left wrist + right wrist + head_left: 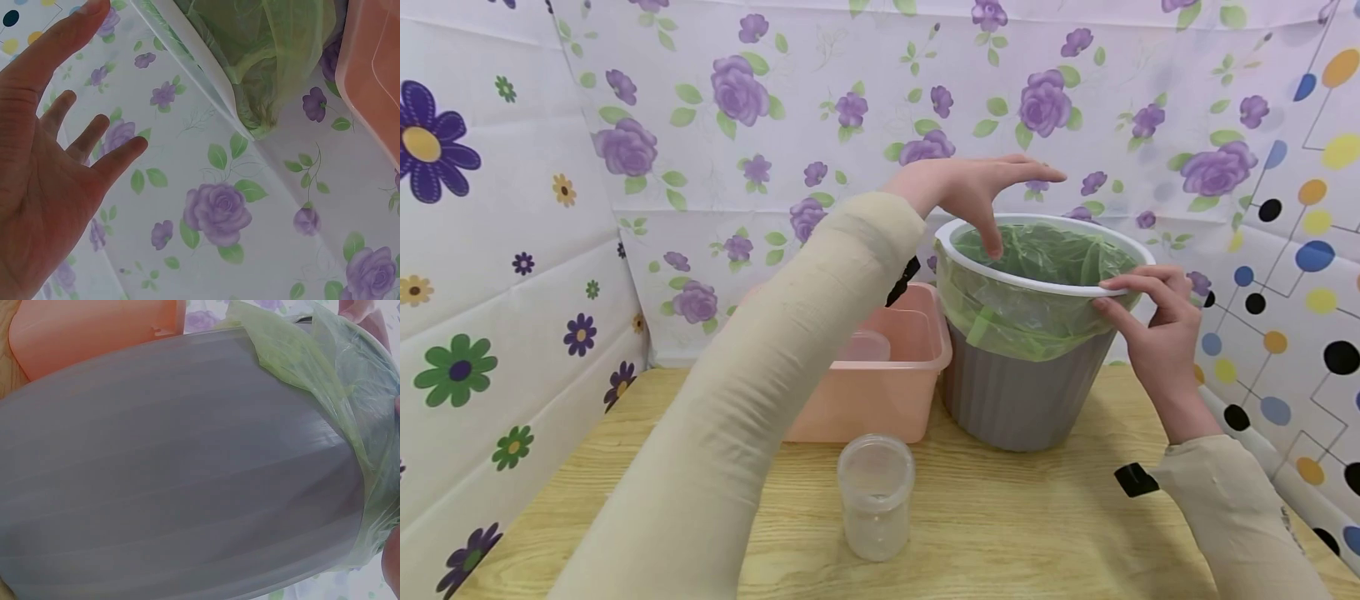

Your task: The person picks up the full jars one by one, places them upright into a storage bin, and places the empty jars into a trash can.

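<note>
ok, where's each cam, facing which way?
Head: worn on head, facing forward and down at the gray bin; left hand, right hand, sleeves show.
Left wrist: worn there, facing the flowered cloth; left hand shows at left.
Right wrist: worn there, facing the bin's side; bits of right hand at right edge.
Wrist views share green liner, pink tub.

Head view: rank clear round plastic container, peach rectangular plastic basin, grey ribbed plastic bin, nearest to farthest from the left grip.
From the left grip:
1. Grey ribbed plastic bin: its rim lies just below.
2. Peach rectangular plastic basin: lower, left of the bin.
3. Clear round plastic container: farthest, in front of the basin.
</note>
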Action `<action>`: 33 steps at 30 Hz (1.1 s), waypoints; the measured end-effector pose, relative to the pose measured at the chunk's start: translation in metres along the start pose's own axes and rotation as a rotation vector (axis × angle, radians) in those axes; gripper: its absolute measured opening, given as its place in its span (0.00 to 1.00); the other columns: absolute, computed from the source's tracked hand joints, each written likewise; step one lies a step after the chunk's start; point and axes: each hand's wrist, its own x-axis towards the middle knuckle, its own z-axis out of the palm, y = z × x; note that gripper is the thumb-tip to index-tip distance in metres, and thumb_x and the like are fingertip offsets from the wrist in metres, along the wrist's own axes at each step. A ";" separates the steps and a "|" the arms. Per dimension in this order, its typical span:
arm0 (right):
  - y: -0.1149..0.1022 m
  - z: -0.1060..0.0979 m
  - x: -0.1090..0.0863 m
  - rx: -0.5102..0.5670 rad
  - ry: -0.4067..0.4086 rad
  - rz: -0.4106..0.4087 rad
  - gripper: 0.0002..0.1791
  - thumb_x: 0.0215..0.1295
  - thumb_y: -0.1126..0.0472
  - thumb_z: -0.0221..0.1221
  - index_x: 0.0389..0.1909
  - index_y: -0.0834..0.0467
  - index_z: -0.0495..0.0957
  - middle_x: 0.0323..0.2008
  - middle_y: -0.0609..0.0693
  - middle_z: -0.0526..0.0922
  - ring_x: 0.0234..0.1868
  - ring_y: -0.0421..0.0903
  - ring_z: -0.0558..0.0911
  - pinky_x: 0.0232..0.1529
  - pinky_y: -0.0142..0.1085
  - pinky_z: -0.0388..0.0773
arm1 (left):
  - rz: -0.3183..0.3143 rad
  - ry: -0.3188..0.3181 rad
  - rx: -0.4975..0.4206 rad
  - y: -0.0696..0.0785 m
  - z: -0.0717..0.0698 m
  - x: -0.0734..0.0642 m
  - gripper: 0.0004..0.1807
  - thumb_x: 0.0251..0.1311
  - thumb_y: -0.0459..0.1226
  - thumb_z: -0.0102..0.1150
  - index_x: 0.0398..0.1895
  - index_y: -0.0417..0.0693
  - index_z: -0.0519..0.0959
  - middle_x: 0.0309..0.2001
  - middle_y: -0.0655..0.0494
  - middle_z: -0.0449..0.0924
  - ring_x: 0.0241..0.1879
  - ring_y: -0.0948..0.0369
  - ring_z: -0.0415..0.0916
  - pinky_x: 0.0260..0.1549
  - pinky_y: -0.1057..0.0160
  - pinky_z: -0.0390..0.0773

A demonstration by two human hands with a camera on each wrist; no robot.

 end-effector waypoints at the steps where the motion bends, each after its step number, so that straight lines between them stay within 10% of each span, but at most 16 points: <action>1: 0.000 0.000 0.000 0.000 0.000 0.000 0.09 0.54 0.78 0.65 0.38 0.75 0.82 0.41 0.36 0.76 0.54 0.39 0.67 0.49 0.28 0.63 | 0.005 0.000 0.000 -0.001 0.000 -0.001 0.60 0.53 0.42 0.74 0.78 0.77 0.40 0.81 0.68 0.30 0.80 0.64 0.31 0.73 0.57 0.61; 11: 0.000 0.000 0.000 0.002 -0.004 -0.005 0.09 0.54 0.78 0.65 0.38 0.74 0.82 0.41 0.36 0.76 0.54 0.39 0.67 0.50 0.29 0.62 | 0.088 0.007 -0.042 -0.010 0.004 -0.012 0.60 0.54 0.40 0.73 0.80 0.70 0.39 0.81 0.67 0.31 0.80 0.64 0.34 0.77 0.59 0.52; 19: 0.000 0.001 0.001 0.008 -0.006 -0.006 0.09 0.54 0.78 0.65 0.38 0.74 0.82 0.41 0.36 0.76 0.53 0.39 0.68 0.50 0.28 0.63 | 0.109 -0.031 -0.166 -0.019 0.007 -0.024 0.62 0.53 0.36 0.73 0.80 0.71 0.38 0.80 0.61 0.41 0.78 0.53 0.51 0.70 0.56 0.67; 33: 0.001 0.001 0.000 0.006 0.004 -0.001 0.09 0.54 0.78 0.65 0.37 0.74 0.82 0.41 0.37 0.76 0.53 0.39 0.68 0.48 0.28 0.64 | 0.179 -0.041 -0.216 -0.027 0.017 -0.053 0.58 0.55 0.38 0.72 0.80 0.67 0.42 0.80 0.59 0.45 0.77 0.53 0.51 0.68 0.58 0.70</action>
